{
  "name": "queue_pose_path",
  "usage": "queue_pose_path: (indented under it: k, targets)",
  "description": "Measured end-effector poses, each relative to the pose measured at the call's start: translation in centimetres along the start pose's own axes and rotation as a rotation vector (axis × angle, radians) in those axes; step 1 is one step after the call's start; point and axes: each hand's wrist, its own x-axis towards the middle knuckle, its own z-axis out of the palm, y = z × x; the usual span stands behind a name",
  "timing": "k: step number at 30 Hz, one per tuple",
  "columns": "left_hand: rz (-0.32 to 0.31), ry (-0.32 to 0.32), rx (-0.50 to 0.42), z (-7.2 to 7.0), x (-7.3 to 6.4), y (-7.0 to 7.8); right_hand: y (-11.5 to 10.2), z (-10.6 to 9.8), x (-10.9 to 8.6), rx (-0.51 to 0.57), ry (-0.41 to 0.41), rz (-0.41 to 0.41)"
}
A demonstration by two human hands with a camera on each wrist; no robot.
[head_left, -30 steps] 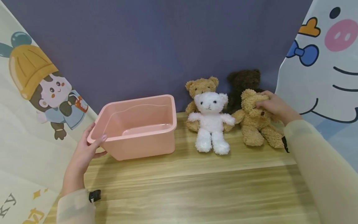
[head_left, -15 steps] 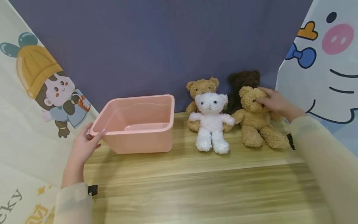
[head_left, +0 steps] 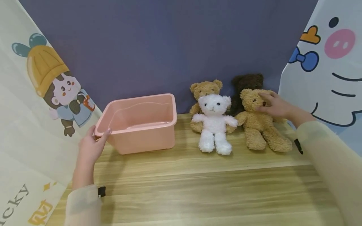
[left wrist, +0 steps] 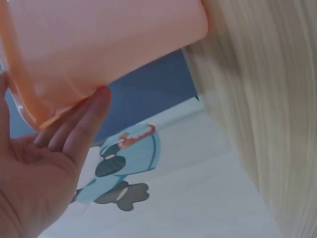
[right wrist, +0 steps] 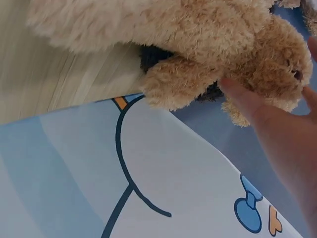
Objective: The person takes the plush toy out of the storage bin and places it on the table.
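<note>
In the head view, my left hand [head_left: 90, 149] holds the left front corner of a pink plastic bin [head_left: 142, 138], thumb over the rim. The left wrist view shows the fingers [left wrist: 91, 114] extended along the underside of the rim. My right hand [head_left: 278, 106] is at the head of a curly tan teddy bear [head_left: 258, 122], which sits upright on the right. Its thumb and fingers are spread across the face, overlapping it. Seen from the right wrist, one straight digit reaches the bear's neck, with other fingertips beside the muzzle at the edge of the view.
A white teddy bear [head_left: 213, 122] sits left of the tan one. Behind it is another tan bear [head_left: 203, 88], and a dark brown bear [head_left: 247, 82] leans at the grey-blue back wall [head_left: 169, 47]. All stand on a wood-grain table [head_left: 183, 188] between two printed side panels.
Over the last second, the right tan bear has settled with its legs slightly spread, and my right thumb and fingers have parted more at its face. My left hand stays on the bin rim.
</note>
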Motion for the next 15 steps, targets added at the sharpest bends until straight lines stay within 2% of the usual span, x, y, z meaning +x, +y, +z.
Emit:
queue_pose_path:
  k: [2,4,6,8,10,12,15]
  targets:
    - [-0.018,-0.001,0.054,-0.3,-0.5,0.3,-0.4,-0.3,-0.2,-0.022,0.007,-0.018]
    - [-0.045,-0.002,0.079,-0.9,-1.0,1.2,-1.1,-0.9,-0.6,-0.047,0.015,-0.038]
    - [-0.050,0.016,0.091,-1.7,-1.4,2.9,-2.3,-1.7,-1.1,-0.056,0.021,-0.053]
    - [-0.030,0.037,0.082,-2.3,-1.7,5.5,-4.0,-2.5,-1.8,-0.051,0.035,-0.058]
    - [0.027,0.050,0.074,-2.6,-2.2,8.7,-6.1,-3.0,-2.7,-0.049,0.048,-0.055]
    - [0.122,0.045,0.076,-2.4,-2.7,12.0,-8.1,-2.9,-3.6,-0.063,0.071,-0.044]
    - [0.258,-0.030,0.108,-0.9,-4.0,16.8,-10.7,-1.9,-4.8,-0.082,0.083,-0.027]
